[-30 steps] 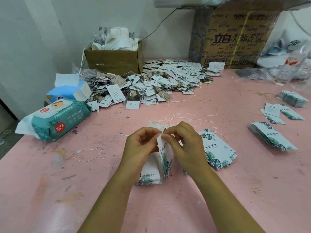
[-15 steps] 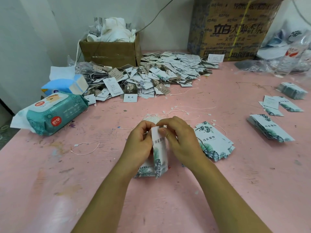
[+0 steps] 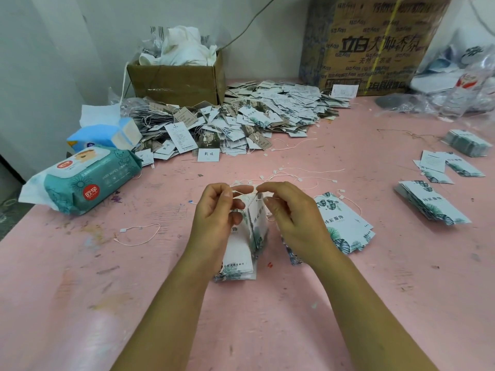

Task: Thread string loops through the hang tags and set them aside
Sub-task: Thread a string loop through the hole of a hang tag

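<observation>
Pink bench (image 3: 267, 330), front centre: the hang tag (image 3: 257, 223) stands upright between my hands. My left hand (image 3: 217, 218) and right hand (image 3: 292, 218) each grip the string loop (image 3: 242, 192) by a pinch above the tag's top edge. Risk: an uneven pull could tear the hole or free the string.

Pink desk (image 3: 348, 303) with scuffed paint marks, white hang tags (image 3: 345, 226) printed with dark green palm leaves, teal wipes pack (image 3: 88, 183), brown cardboard box (image 3: 176, 81), white string (image 3: 242, 189).
</observation>
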`<move>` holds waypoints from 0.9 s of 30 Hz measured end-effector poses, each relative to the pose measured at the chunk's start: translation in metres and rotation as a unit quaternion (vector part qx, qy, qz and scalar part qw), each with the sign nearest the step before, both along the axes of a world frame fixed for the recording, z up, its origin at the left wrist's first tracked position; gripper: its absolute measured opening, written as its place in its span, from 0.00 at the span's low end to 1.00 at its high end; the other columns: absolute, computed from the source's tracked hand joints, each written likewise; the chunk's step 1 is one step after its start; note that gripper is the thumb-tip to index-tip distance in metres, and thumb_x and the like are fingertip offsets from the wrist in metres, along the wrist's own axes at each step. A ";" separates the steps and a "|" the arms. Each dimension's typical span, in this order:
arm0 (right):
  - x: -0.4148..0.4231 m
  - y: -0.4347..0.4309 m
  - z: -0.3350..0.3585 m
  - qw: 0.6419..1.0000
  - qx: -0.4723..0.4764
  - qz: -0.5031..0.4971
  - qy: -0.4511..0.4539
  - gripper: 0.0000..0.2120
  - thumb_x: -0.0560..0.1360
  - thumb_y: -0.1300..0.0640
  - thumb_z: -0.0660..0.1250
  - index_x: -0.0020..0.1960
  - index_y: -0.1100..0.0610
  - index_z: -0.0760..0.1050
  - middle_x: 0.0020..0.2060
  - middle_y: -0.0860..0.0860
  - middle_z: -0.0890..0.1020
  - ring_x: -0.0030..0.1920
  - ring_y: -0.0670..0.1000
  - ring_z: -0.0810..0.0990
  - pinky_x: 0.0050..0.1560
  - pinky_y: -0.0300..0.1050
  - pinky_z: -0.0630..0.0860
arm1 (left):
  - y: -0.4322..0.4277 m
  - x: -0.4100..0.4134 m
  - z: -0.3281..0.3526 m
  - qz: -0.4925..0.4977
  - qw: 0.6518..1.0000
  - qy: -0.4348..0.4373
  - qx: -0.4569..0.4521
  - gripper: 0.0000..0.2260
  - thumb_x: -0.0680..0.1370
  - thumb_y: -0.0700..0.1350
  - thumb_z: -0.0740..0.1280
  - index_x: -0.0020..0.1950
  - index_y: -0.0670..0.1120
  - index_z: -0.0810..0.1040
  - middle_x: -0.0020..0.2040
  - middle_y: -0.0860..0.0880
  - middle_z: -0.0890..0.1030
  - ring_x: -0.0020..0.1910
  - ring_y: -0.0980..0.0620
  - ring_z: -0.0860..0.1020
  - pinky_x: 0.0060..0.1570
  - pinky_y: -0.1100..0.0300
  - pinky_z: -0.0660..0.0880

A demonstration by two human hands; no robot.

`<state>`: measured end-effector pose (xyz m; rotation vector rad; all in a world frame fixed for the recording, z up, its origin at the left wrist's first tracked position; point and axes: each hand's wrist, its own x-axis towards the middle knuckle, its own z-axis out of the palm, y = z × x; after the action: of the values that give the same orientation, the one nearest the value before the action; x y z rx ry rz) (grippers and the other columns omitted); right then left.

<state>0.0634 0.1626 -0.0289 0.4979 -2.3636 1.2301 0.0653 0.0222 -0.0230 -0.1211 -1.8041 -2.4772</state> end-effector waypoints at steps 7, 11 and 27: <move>-0.005 0.007 -0.001 0.999 -0.022 -0.044 -0.002 0.09 0.76 0.64 0.63 0.54 0.59 0.77 0.41 0.41 0.75 0.38 0.35 0.73 0.41 0.25 0.66 | -0.004 -0.001 0.007 0.009 0.998 -0.023 0.065 0.11 0.82 0.39 0.53 0.41 0.49 0.66 0.39 0.49 0.84 0.32 0.56 0.70 0.33 0.62 0.63; -0.006 0.009 -0.001 0.997 -0.028 -0.068 -0.006 0.05 0.75 0.64 0.65 0.50 0.60 0.78 0.36 0.40 0.74 0.36 0.37 0.73 0.38 0.25 0.66 | -0.006 -0.003 0.005 0.031 0.998 -0.017 0.044 0.11 0.81 0.38 0.53 0.41 0.48 0.67 0.31 0.53 0.78 0.30 0.57 0.69 0.32 0.62 0.63; -0.009 0.021 0.003 0.976 -0.156 -0.063 -0.139 0.13 0.75 0.71 0.61 0.44 0.54 0.77 0.36 0.51 0.79 0.30 0.38 0.77 0.37 0.30 0.74 | -0.016 -0.008 -0.003 0.101 0.991 0.080 -0.042 0.08 0.75 0.33 0.66 0.45 0.46 0.78 0.33 0.53 0.82 0.35 0.59 0.79 0.36 0.68 0.74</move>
<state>0.0546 0.1840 -0.0254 0.0752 -2.3126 1.6609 0.0575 0.0059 -0.0262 -0.1311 -1.7592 -2.1906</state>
